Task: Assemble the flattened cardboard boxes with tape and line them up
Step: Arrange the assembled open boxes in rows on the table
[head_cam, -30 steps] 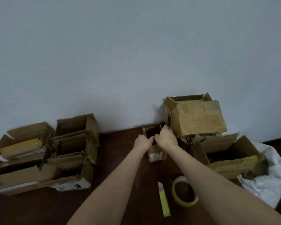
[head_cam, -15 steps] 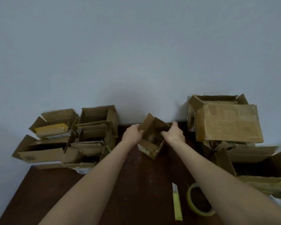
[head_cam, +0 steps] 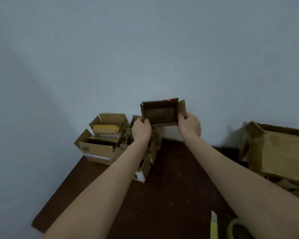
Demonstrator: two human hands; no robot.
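While assembled boxes (head_cam: 100,147) are sitting clustered on the table (head_cam: 176,187), my left hand (head_cam: 141,131) and right hand (head_cam: 190,125) are gripping a small opened box (head_cam: 160,114) by its sides, lifted in the air; I am judging its lining-up undone.

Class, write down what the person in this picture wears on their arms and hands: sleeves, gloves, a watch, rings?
Nothing worn shows. The left forearm and right forearm are bare to the frame's edge, with no sleeve in view. The left hand and right hand have no gloves; no watch, bracelet or ring is visible.
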